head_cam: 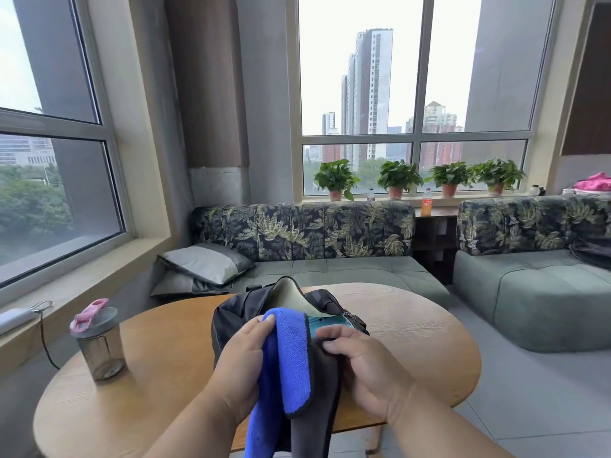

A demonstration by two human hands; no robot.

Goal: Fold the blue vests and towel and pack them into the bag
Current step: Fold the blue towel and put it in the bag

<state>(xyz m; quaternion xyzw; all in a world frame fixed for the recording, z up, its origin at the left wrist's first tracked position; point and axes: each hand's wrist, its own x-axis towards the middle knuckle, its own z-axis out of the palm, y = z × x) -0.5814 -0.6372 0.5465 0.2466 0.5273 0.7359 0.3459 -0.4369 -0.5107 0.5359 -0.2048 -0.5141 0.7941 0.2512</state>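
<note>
A blue towel (292, 358) with a dark grey reverse side hangs in front of me, its lower end draping below the table edge. My left hand (243, 361) grips its upper left edge, thumb on the blue side. My right hand (360, 361) pinches the grey side at the towel's right. Just behind the hands, a black bag (238, 309) stands on the wooden table (158, 375) with its mouth unzipped. Something teal-blue (325, 323) shows inside the opening. The top of the towel is at the bag's mouth.
A grey shaker bottle (99, 342) with a pink lid stands on the table's left side. A leaf-patterned sofa (330, 259) with grey cushions lies beyond the table, and a second sofa (535, 282) sits at the right. Potted plants line the windowsill.
</note>
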